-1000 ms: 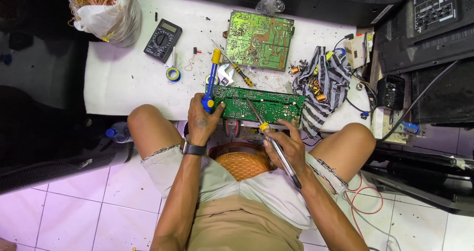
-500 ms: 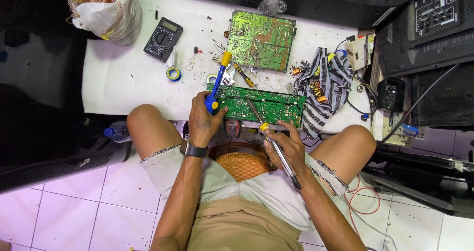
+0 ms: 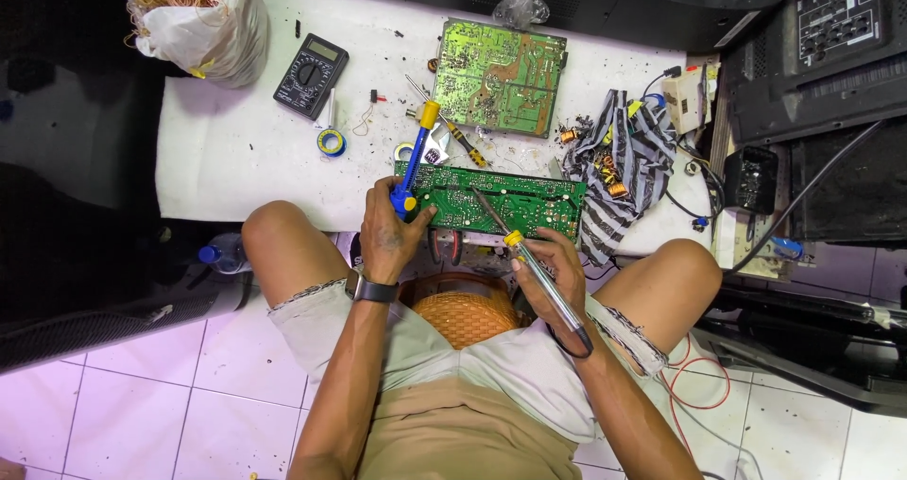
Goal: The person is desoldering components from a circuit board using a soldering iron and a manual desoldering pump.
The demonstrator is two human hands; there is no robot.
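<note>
A long green circuit board point(image 3: 529, 201) lies at the near edge of the white table point(image 3: 236, 149). My left hand point(image 3: 385, 236) grips a blue and yellow desoldering pump point(image 3: 416, 159) at the board's left end, its yellow plunger pointing away from me. My right hand point(image 3: 553, 270) holds a soldering iron point(image 3: 529, 253) with a yellow collar and black handle; its metal tip rests on the middle of the board. A second, larger green circuit board point(image 3: 499, 76) lies farther back on the table.
A black multimeter point(image 3: 311, 76), a roll of solder wire point(image 3: 331, 142), a screwdriver point(image 3: 463, 143) and a striped cloth point(image 3: 625, 173) with copper coils sit on the table. A bag of copper wire point(image 3: 194, 12) stands at the back left. An orange woven basket point(image 3: 465, 312) sits between my knees. Black electronics point(image 3: 831, 55) stand at right.
My left hand has tilted the desoldering pump so that its yellow end leans more to the right. The soldering iron in my right hand has stayed on the board.
</note>
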